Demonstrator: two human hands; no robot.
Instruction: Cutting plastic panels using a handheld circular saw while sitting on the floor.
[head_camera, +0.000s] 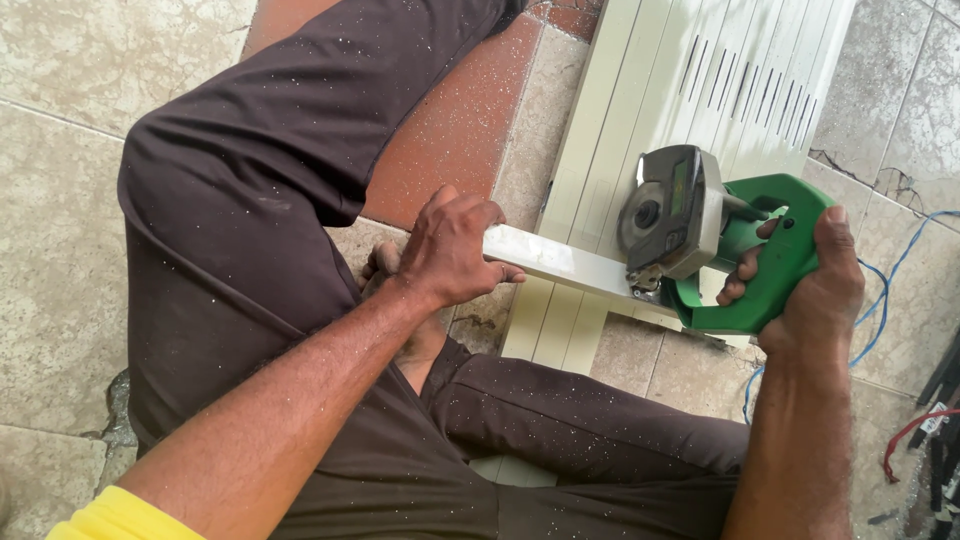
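Floor: large beige stone tiles (60, 260), worn and stained, with cracked joints at 8 o'clock and at 2 o'clock. A band of red-brown tile (455, 130) runs from 12 o'clock toward centre, dusted with pale specks.

Person: seated low on the floor, dark brown trousers (230, 240) filling the left half and the bottom of the view, flecked all over with fine pale dust. A bare foot (385, 262) shows just behind the left wrist. A yellow sleeve edge (110, 515) sits at 7 o'clock.

Panel: a cream ribbed panel (690, 60) with a row of narrow slots lies flat on the floor from 1 o'clock down to centre, passing under the work.

Workpiece: a pale rectangular metal bar (565, 265) lies across the panel at centre, running from 9 o'clock toward 3 o'clock.

Tool: a green cutting tool (775, 255) with a grey metal blade guard (670, 210) stands at 3 o'clock, its guard end meeting the right end of the bar.

Left hand (450, 250): closed down over the left end of the bar, fingers wrapped across it, pinning it.

Right hand (815, 280): gripped firmly round the green handle, fingers through the handle loop.

Surroundings: a blue cable (900, 260) trails over the tiles at 3 o'clock; a red cable (905, 435) and dark strips (945, 380) lie at 4 o'clock, well apart from the bar.
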